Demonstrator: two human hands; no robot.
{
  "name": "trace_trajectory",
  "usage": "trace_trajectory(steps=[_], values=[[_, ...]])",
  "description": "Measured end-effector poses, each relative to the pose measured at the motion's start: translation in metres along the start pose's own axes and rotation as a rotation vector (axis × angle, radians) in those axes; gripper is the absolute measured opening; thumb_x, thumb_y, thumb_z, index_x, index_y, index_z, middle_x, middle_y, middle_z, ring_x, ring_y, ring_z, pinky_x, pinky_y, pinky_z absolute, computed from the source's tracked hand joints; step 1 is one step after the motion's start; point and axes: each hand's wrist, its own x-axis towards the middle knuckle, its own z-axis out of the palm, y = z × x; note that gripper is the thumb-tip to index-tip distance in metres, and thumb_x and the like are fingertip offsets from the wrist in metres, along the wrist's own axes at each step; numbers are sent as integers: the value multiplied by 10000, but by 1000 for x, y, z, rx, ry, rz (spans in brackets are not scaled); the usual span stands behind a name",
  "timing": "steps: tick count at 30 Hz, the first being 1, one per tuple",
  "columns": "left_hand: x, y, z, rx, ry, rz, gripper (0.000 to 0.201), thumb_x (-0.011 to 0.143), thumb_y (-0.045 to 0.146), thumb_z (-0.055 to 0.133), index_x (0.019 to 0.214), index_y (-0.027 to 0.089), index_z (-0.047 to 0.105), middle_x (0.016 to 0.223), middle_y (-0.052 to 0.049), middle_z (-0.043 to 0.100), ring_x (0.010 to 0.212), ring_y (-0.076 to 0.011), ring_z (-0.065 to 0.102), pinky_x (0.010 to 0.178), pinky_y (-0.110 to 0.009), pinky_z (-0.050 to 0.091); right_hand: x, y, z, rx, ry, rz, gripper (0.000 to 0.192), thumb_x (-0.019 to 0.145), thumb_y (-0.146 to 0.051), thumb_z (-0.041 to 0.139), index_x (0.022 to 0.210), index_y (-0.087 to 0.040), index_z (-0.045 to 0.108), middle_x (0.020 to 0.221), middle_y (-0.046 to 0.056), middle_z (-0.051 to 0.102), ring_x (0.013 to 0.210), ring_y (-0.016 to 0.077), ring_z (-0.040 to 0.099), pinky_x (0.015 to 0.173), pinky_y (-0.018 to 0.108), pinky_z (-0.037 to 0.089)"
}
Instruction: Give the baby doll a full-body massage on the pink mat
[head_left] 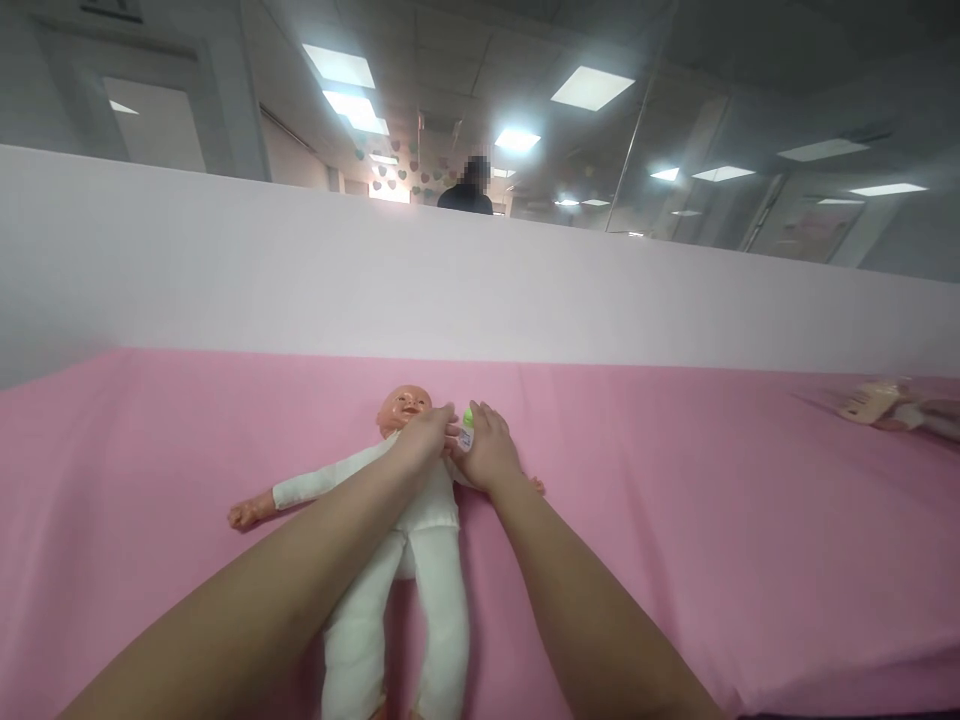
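A baby doll (420,540) in a white suit lies on its back on the pink sheet (675,500), head away from me. My left hand (427,435) rests on the doll's upper chest just below the face (403,408). My right hand (487,450) lies beside the doll's shoulder and holds a small white object with a green tip (468,425), held close to the doll's neck. The doll's far arm is mostly hidden under my right hand.
A pale partition wall (480,280) stands right behind the pink surface. At the far right edge lies another doll (892,405), partly out of view. A person in dark clothes (466,190) stands beyond the partition.
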Motion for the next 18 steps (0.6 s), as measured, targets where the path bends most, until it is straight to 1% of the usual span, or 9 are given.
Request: trace_trajectory(steps=[1, 3, 6, 9, 12, 15, 18], values=[[3, 0, 11, -19, -22, -67, 244, 888, 413, 657, 804, 184, 643, 704, -55, 645, 651, -185, 632, 624, -292, 498, 1, 1, 2, -7, -55, -2, 824, 840, -378, 638, 1558, -107, 338, 1616, 171, 342, 1511, 325, 250, 1214, 462, 255], [12, -1, 26, -42, -34, -139, 295, 889, 446, 662, 764, 185, 605, 626, -44, 590, 562, -183, 589, 561, -303, 477, 2, 2, 5, -6, -141, -10, 861, 831, -323, 621, 1585, -103, 270, 1654, 171, 262, 1539, 312, 195, 1224, 460, 237], [28, -7, 37, -60, -19, -181, 340, 903, 477, 644, 726, 210, 533, 572, -10, 520, 494, -172, 534, 516, -306, 455, 1, 4, 6, 19, -198, -31, 861, 830, -263, 591, 1597, -99, 237, 1662, 172, 247, 1545, 291, 196, 1226, 444, 238], [40, -15, 39, -104, -1, -215, 351, 929, 489, 604, 729, 225, 487, 561, 16, 473, 480, -165, 519, 506, -297, 458, 1, 3, 4, 38, -215, -25, 861, 819, -236, 590, 1599, -122, 246, 1662, 160, 256, 1539, 294, 216, 1220, 450, 254], [46, -19, 38, -166, 10, -239, 332, 942, 477, 584, 759, 221, 479, 582, 19, 477, 513, -169, 558, 528, -291, 485, 2, 0, 1, 32, -216, -7, 871, 795, -226, 613, 1593, -144, 275, 1669, 145, 245, 1527, 312, 241, 1210, 453, 276], [47, -17, 36, -237, 18, -247, 286, 948, 442, 580, 816, 195, 520, 653, -22, 550, 615, -193, 637, 597, -304, 536, 3, -3, 0, 12, -212, 3, 887, 774, -229, 635, 1587, -143, 290, 1673, 142, 232, 1505, 334, 284, 1193, 451, 305], [41, -11, 32, -312, 51, -205, 249, 962, 400, 552, 892, 163, 580, 777, -87, 635, 743, -207, 690, 702, -322, 580, 3, -4, 1, 9, -215, -1, 890, 787, -263, 642, 1590, -144, 277, 1674, 147, 232, 1495, 347, 301, 1177, 463, 325]])
